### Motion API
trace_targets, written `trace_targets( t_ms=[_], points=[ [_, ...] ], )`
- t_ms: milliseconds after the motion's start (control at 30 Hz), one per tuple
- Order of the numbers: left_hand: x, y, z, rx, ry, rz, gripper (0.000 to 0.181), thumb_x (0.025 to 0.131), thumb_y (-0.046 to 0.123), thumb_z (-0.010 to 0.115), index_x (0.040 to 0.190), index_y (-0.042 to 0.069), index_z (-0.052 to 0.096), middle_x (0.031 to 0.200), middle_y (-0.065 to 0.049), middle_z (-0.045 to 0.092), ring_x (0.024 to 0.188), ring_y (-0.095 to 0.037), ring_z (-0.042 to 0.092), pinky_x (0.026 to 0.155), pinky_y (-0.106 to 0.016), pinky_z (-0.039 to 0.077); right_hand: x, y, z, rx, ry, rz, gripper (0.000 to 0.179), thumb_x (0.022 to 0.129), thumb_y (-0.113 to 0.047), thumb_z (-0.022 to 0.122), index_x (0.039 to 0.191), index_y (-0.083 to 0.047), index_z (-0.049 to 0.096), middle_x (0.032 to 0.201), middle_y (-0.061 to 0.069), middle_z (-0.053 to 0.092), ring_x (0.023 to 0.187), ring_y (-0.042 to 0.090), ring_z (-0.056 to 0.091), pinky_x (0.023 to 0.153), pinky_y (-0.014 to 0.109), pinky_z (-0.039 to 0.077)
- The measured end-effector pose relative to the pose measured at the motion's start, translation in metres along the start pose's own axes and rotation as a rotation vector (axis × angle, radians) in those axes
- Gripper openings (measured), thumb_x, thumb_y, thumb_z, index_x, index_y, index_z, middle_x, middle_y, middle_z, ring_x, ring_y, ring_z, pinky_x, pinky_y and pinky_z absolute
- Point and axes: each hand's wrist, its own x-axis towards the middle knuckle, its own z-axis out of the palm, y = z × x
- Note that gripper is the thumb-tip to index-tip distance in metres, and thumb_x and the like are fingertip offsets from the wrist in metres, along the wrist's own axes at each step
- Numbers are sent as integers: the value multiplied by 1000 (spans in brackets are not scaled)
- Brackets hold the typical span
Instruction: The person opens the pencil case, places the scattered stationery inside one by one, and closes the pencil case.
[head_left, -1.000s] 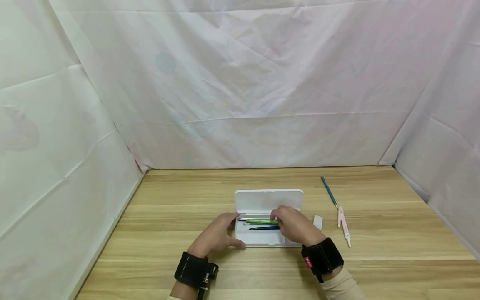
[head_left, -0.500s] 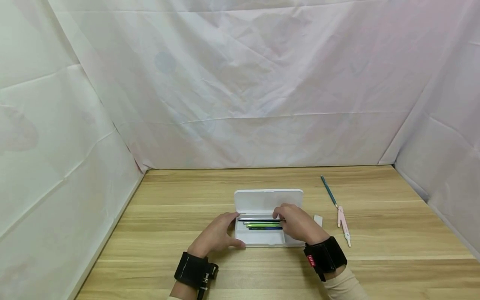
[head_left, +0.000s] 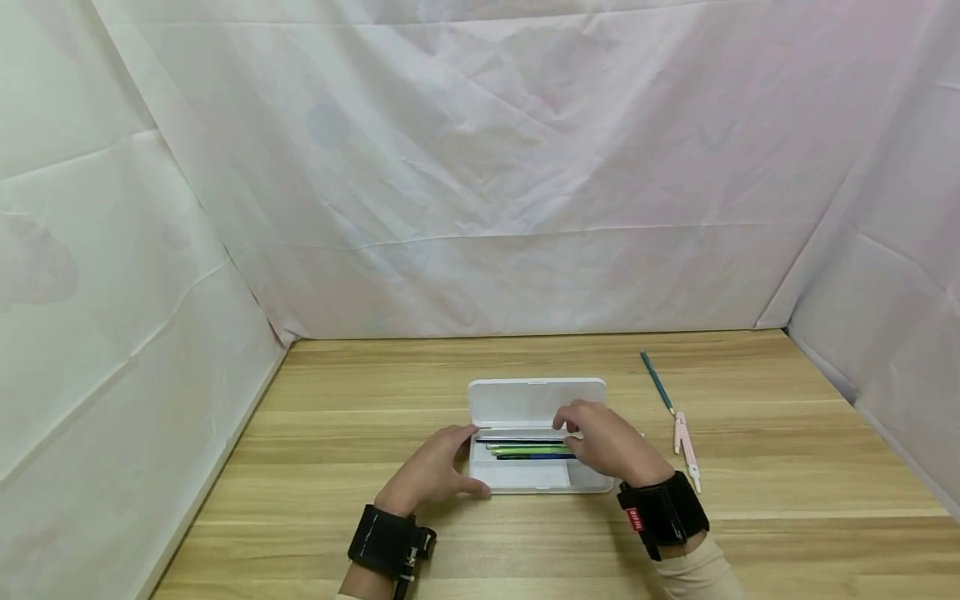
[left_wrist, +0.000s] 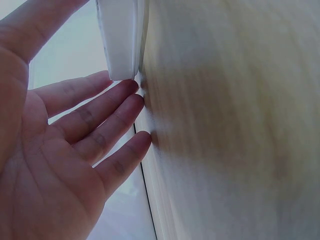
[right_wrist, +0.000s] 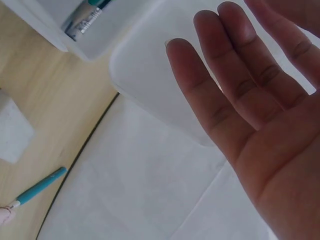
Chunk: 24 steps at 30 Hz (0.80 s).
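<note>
A white pencil case point(head_left: 525, 475) lies on the table with its lid point(head_left: 536, 402) raised. Side by side in its long rear compartment are a green pen point(head_left: 525, 451), a dark blue pen point(head_left: 534, 457) and a thin black stick point(head_left: 517, 441). My left hand point(head_left: 427, 473) holds the case's left end, thumb at the front corner and fingers at the back; the left wrist view shows fingertips against that end. My right hand point(head_left: 606, 443) hovers at the pens' right ends, its extended fingers point(right_wrist: 189, 65) holding nothing. Its thumb tip is hidden in the right wrist view.
To the right lie a teal pencil point(head_left: 657, 383) and a pink compass point(head_left: 686, 450), nearly end to end. A white eraser point(right_wrist: 14, 131) lies beside the case, mostly hidden by my right hand in the head view. White cloth point(head_left: 525, 167) encloses the table's back and sides.
The green pen has settled beside the others in the case. My right hand has shifted slightly right and let go of the pens. The left hand stays put.
</note>
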Motion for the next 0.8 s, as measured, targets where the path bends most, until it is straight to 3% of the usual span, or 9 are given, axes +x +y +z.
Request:
trace_targets(
  t_ms=[433, 800],
  points=[
    [-2, 2, -1, -6, 3, -17, 92, 69, 35, 90, 145, 6, 48, 145, -14, 51, 136, -34, 45, 114, -51, 38, -9, 6, -19, 0, 141, -108, 16, 88, -1, 70, 103, -6, 71, 102, 5, 68, 93, 18, 63, 79, 35, 57],
    [-3, 1, -2, -12, 1, -24, 92, 70, 35, 90, 146, 6, 47, 145, -13, 51, 135, -33, 45, 114, -51, 38, -11, 18, -30, 17, 293, -105, 19, 89, -3, 70, 108, -4, 71, 103, 5, 67, 97, 25, 66, 81, 43, 58]
  ],
)
